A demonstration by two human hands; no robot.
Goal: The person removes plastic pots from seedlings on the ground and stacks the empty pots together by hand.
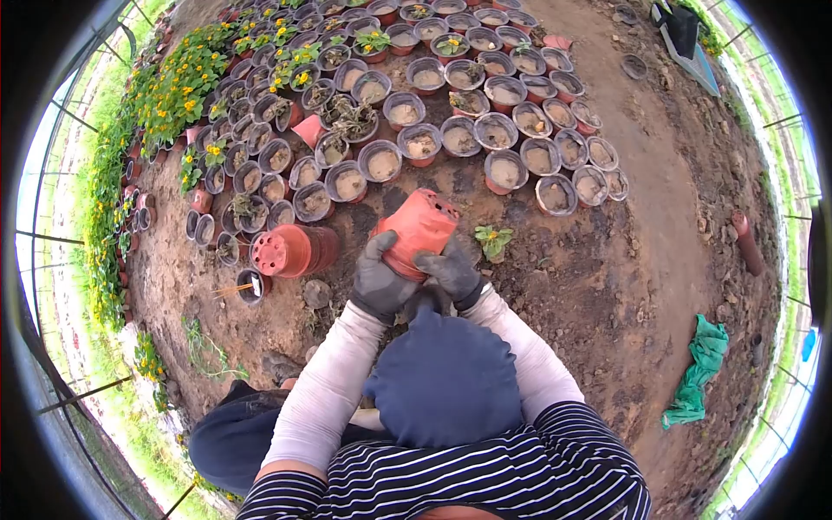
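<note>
Evidently, left hand (381, 279) and right hand (454, 272) grip a red pot (419, 230) with gloved fingers (430, 262) curled (nearby white tag (256, 284) illegible).

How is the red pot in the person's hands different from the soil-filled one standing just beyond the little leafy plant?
The held pot is gripped by the left hand and right hand; the soil-filled pot stands on the ground.
The held pot shows its base with drainage holes; the soil-filled pot shows its open mouth and dark inner wall.
Both have reddish outer walls.
</note>
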